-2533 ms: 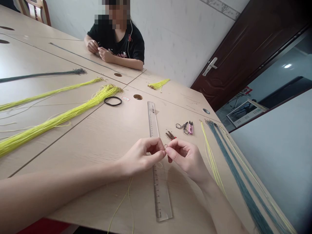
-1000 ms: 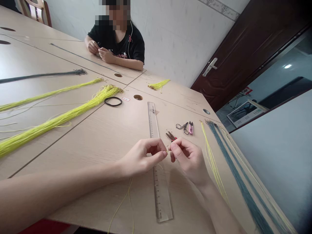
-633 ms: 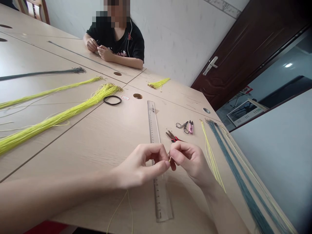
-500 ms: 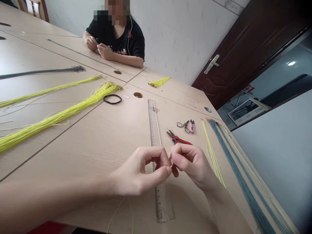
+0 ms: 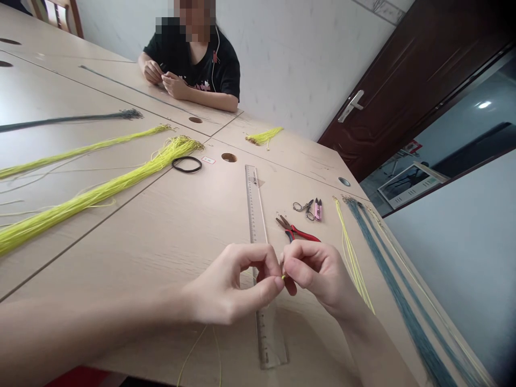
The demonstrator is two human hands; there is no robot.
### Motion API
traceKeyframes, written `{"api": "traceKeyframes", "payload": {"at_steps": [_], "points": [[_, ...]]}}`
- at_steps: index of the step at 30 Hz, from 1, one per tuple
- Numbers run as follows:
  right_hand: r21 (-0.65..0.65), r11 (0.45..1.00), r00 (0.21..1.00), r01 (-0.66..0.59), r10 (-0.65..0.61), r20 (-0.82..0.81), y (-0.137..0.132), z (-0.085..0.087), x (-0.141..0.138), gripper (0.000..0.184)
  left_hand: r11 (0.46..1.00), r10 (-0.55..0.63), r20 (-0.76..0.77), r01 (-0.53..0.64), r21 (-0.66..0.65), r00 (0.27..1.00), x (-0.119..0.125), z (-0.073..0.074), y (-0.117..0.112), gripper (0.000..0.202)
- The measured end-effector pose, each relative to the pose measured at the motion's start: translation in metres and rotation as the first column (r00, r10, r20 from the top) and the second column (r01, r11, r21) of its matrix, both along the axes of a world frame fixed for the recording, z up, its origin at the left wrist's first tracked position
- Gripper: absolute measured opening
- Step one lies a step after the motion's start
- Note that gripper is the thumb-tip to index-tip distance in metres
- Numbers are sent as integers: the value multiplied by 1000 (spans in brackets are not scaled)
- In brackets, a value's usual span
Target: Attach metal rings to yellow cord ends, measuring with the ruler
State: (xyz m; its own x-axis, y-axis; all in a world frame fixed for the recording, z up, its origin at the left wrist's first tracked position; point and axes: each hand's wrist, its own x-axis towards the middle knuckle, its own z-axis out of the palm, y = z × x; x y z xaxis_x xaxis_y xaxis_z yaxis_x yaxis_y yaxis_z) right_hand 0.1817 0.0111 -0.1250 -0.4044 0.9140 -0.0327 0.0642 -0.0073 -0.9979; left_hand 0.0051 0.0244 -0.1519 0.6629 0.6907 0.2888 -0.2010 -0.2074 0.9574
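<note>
A person's left hand (image 5: pixel 229 285) and right hand (image 5: pixel 318 271) close thumbs and fingers on a short yellow cord end (image 5: pixel 283 277), pinching it above a clear plastic ruler (image 5: pixel 255 215) on a pale wood-grain table (image 5: pixel 121 279). Only the cord's tip shows, too small to fix its long axis or direction. Red-handled pliers (image 5: pixel 297 231) lie just beyond the right hand, near small steel scissors (image 5: pixel 308 210) and pink thread snips (image 5: pixel 318 209). A thin yellow cord bundle (image 5: pixel 352 258) and a blue-grey cord bundle (image 5: pixel 387 279) run toward the table's right edge. Open tabletop stretches left of the hands to a long lime-yellow cord bundle (image 5: pixel 92 199). Across the table, a person in a black T-shirt (image 5: pixel 213 70) works with both hands.
</note>
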Motion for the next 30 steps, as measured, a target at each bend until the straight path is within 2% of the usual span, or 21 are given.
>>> {"api": "traceKeyframes", "payload": {"at_steps": [5,9,12,15,17,18,20,21,22,24,26,28,30], "points": [[43,998,996,36,-40,77,0,-1,-1,15,997,58,-58,-55,55,997,1,-2,4,18],[55,994,990,90,-96,108,4,-3,0,19,991,125,-134,-117,66,983,2,-2,7,19],[66,968,966,241,-246,80,12,-8,5,23,988,110,-136,-93,125,985,2,-1,6,15],[97,896,899,433,-437,25,22,-15,11,25,961,35,-128,1,275,991,2,-2,4,11],[140,850,859,507,-511,-6,27,-19,13,26,881,6,-90,37,471,996,3,-6,3,9],[163,833,845,529,-535,-14,29,-20,14,26,809,-1,-59,35,587,998,4,-8,3,9],[202,803,822,561,-569,-23,33,-18,13,28,625,-12,1,7,780,1000,6,-12,4,12],[217,791,814,571,-581,-25,34,-15,12,28,547,-10,20,-11,837,1000,7,-14,4,15],[228,782,807,580,-590,-28,35,-10,12,28,494,-4,33,-27,869,999,8,-15,5,16],[245,764,794,597,-607,-43,37,3,14,28,439,10,61,-60,896,998,10,-17,6,18],[262,733,770,627,-635,-65,37,19,23,29,423,20,87,-87,902,996,10,-17,7,18],[282,682,726,674,-682,-86,35,35,41,30,410,32,112,-115,905,993,11,-17,7,19],[304,606,658,735,-746,-104,29,50,67,33,394,34,134,-136,909,990,12,-18,6,20]]}}
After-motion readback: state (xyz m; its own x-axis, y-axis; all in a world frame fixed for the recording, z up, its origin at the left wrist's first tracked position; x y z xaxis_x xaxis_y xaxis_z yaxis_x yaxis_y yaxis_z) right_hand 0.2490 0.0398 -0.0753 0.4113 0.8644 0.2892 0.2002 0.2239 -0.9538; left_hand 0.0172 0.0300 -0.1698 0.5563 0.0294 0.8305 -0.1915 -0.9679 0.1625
